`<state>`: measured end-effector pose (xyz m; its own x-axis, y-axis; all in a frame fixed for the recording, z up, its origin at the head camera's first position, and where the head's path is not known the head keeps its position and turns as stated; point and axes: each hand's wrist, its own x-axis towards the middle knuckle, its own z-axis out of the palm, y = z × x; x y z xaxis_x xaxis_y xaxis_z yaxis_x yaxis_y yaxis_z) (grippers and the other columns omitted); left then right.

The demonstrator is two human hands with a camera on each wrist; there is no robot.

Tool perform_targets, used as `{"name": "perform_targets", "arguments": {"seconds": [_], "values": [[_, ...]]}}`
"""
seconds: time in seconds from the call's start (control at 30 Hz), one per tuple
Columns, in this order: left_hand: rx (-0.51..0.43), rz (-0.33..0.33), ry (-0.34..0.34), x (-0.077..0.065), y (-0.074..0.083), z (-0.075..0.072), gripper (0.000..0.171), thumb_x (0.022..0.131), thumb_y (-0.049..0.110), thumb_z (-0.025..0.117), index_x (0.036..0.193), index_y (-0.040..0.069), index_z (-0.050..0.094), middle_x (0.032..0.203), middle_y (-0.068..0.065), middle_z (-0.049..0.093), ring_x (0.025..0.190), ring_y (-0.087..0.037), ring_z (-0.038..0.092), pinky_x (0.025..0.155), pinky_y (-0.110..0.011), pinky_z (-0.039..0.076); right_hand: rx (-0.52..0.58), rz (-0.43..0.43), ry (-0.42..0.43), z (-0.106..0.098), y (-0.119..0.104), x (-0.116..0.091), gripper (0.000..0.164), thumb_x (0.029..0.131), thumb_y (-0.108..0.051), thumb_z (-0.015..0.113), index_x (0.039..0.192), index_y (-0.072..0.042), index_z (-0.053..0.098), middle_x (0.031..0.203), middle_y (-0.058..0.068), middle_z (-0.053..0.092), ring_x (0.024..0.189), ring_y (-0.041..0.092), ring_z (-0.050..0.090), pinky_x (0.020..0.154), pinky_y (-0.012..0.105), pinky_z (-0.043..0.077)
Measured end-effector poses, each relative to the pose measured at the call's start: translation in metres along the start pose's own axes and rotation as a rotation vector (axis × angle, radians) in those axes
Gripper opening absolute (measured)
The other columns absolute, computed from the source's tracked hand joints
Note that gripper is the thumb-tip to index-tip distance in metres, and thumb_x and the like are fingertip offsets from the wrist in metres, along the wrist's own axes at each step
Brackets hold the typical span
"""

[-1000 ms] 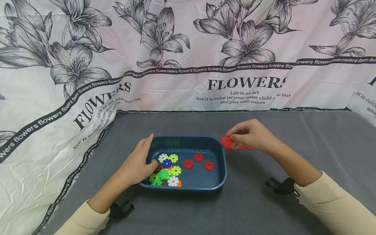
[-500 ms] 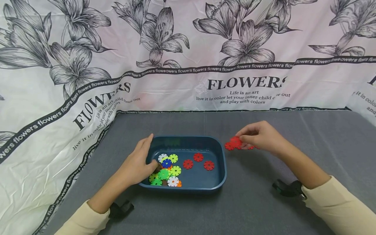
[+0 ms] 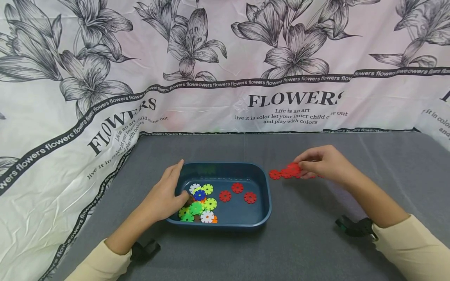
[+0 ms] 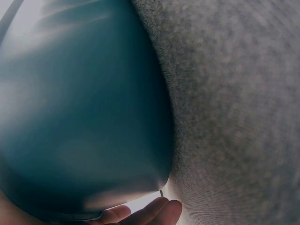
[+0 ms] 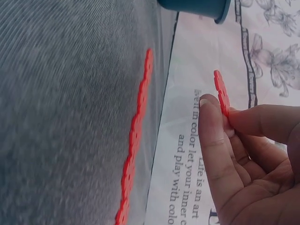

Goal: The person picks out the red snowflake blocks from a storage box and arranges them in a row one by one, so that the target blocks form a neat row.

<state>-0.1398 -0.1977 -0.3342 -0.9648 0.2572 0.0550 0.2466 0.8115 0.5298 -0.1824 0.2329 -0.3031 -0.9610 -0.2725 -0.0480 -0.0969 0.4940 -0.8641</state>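
Note:
My left hand (image 3: 165, 197) grips the left wall of a dark blue tray (image 3: 242, 225), thumb inside and fingers outside; the left wrist view shows the tray's outer side (image 4: 93, 112) and fingertips past its corner. Between thumb and fingers my right hand (image 3: 327, 164) pinches a red notched disc (image 5: 221, 91). It is held above a row of joined or overlapping red discs (image 3: 275, 174) lying on the cloth right of the tray. The right wrist view shows that row (image 5: 136, 131) edge-on, apart from the held disc. My right hand hides part of the row in the head view.
Inside the tray, three red discs (image 3: 237, 188) lie apart on the right. Mixed green, yellow, white, blue, orange and brown discs (image 3: 196, 208) are piled on the left. A grey cloth (image 3: 225, 253) covers the table; a flower-print curtain (image 3: 295, 105) hangs behind it.
My right hand has moved rightward along the row with the pinched red disc, away from the tray's rim. More of the row's left end shows. My left hand and the tray stay still.

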Motion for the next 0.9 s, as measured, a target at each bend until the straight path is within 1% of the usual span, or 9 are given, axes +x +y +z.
{"name": "perform_targets", "arguments": {"seconds": [0.17,0.3,0.4,0.53,0.77,0.9], "values": [[-0.003,-0.003,-0.003,0.0,0.0,0.0,0.085,0.092,0.014,0.061,0.161,0.006,0.011,0.16,-0.023,0.02,0.139,-0.046,0.034,0.102,-0.067,0.035,-0.049,0.003,0.01,-0.008,0.007,-0.001,0.028,0.096,-0.009,0.065,0.118,0.009,0.068,0.102,0.018,0.072,0.082,0.03,0.073,0.073,0.039,0.059],[0.0,-0.005,-0.004,0.0,-0.001,0.0,0.085,0.092,0.014,0.06,0.162,0.007,0.011,0.16,-0.022,0.019,0.14,-0.045,0.034,0.103,-0.067,0.035,-0.097,0.032,0.024,-0.018,0.013,-0.002,0.031,0.097,-0.014,0.065,0.121,0.006,0.068,0.103,0.014,0.073,0.084,0.027,0.074,0.075,0.037,0.057],[0.003,0.009,0.004,0.0,-0.002,0.001,0.086,0.092,0.013,0.061,0.161,0.006,0.012,0.159,-0.023,0.02,0.14,-0.045,0.034,0.103,-0.066,0.035,-0.111,0.057,0.034,-0.025,0.016,-0.003,0.034,0.098,-0.016,0.064,0.124,0.006,0.066,0.106,0.013,0.073,0.085,0.025,0.074,0.077,0.034,0.055],[0.009,0.027,0.015,0.001,-0.002,0.002,0.085,0.091,0.012,0.062,0.161,0.004,0.013,0.159,-0.024,0.022,0.139,-0.045,0.035,0.103,-0.065,0.035,-0.106,0.066,0.035,-0.034,0.019,-0.004,0.035,0.1,-0.015,0.062,0.126,0.008,0.064,0.107,0.014,0.072,0.086,0.025,0.074,0.08,0.032,0.055],[0.01,0.025,0.015,0.001,-0.003,0.002,0.085,0.091,0.013,0.062,0.161,0.004,0.013,0.159,-0.024,0.022,0.139,-0.045,0.036,0.103,-0.066,0.036,-0.142,0.1,0.032,-0.051,0.025,-0.008,0.038,0.1,-0.02,0.062,0.127,0.007,0.063,0.11,0.013,0.071,0.09,0.025,0.073,0.086,0.042,0.053],[0.007,0.022,0.011,0.001,-0.002,0.002,0.086,0.091,0.013,0.062,0.161,0.004,0.013,0.159,-0.024,0.021,0.139,-0.045,0.035,0.103,-0.066,0.036,-0.128,0.108,0.02,-0.06,0.032,-0.01,0.04,0.099,-0.02,0.063,0.127,0.009,0.062,0.112,0.014,0.071,0.089,0.023,0.073,0.083,0.038,0.055]]}}
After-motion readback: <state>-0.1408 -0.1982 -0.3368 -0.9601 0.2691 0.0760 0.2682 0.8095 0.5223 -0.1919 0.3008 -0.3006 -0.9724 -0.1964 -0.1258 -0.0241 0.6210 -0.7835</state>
